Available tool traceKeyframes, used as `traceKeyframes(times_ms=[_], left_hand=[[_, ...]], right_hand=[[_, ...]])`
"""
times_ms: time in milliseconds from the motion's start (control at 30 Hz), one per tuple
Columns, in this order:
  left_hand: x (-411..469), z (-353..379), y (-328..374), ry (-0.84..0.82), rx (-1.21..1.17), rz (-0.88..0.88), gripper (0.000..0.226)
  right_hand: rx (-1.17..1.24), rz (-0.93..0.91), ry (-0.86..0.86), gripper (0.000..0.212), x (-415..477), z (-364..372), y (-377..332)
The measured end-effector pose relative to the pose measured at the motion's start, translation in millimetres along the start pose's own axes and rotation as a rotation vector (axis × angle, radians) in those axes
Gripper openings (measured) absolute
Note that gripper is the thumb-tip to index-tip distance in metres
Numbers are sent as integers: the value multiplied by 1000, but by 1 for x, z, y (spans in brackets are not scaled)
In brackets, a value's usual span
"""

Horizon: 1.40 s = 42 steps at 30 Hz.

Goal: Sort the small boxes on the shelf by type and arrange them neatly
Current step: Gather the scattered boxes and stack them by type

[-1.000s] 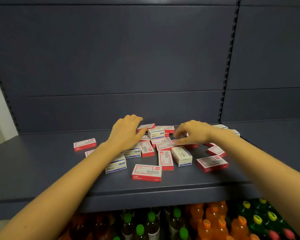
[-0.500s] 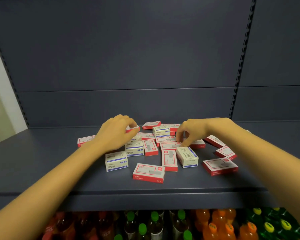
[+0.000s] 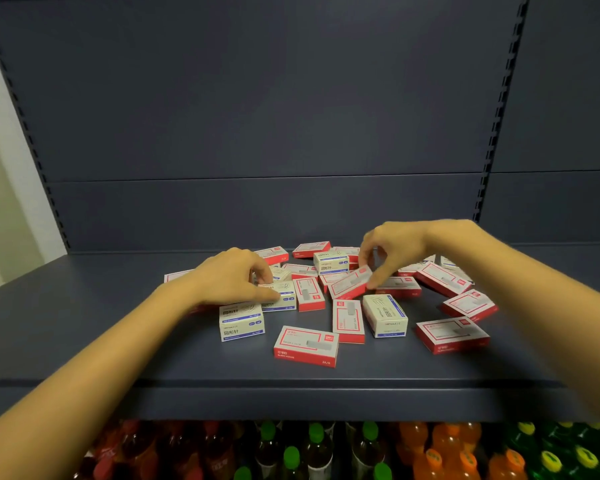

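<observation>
A tilted red box (image 3: 349,284) sits in the middle of the scattered pile, its right end raised off the boxes beneath it. The right hand (image 3: 392,251) pinches that end between thumb and fingertips and reaches in from the right, above the far part of the pile. Left of it, the left hand (image 3: 229,278) grips a blue-and-white box (image 3: 283,296): the thumb lies across the top and the fingers curl over the far edge. Just near and left of that hand a second blue-and-white box (image 3: 241,322) lies flat, touching the gripped one. A third blue-and-white box (image 3: 385,315) lies near and right of the tilted red box, and a far blue-and-white box (image 3: 330,262) sits on other boxes just left of the right hand's fingers. Red boxes lie loose around them at mixed angles. An upright-facing red box (image 3: 310,293) lies between the two hands, a long red box (image 3: 348,320) lies beside the third blue-and-white box, a front red box (image 3: 306,344) lies nearest the shelf edge, and a right red box (image 3: 451,334) lies below the right forearm. All of them rest on a dark grey shelf (image 3: 84,341) with a matching back panel (image 3: 257,116). Below the shelf stand bottles (image 3: 316,445) with green, orange and yellow caps.
</observation>
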<state>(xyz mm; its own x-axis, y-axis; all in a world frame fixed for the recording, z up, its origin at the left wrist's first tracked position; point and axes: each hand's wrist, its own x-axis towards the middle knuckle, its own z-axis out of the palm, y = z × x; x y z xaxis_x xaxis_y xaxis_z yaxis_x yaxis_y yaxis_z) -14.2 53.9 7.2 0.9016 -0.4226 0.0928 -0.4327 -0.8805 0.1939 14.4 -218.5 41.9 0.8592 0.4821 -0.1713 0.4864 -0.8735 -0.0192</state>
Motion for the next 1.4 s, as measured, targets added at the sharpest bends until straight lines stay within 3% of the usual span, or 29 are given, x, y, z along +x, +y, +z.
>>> traceKeyframes(times_ms=[300, 600, 967, 1400], left_hand=[[6, 4, 0, -51, -40, 31, 44], [-1, -19, 27, 209, -203, 191, 36], [13, -2, 131, 214, -241, 363, 35], [35, 49, 327, 241, -313, 405, 34]], right_hand=[[145, 25, 232, 31, -50, -10, 12], [243, 152, 427, 39, -102, 19, 22], [273, 223, 530, 39, -199, 37, 55], [324, 247, 542, 34, -362, 65, 187]])
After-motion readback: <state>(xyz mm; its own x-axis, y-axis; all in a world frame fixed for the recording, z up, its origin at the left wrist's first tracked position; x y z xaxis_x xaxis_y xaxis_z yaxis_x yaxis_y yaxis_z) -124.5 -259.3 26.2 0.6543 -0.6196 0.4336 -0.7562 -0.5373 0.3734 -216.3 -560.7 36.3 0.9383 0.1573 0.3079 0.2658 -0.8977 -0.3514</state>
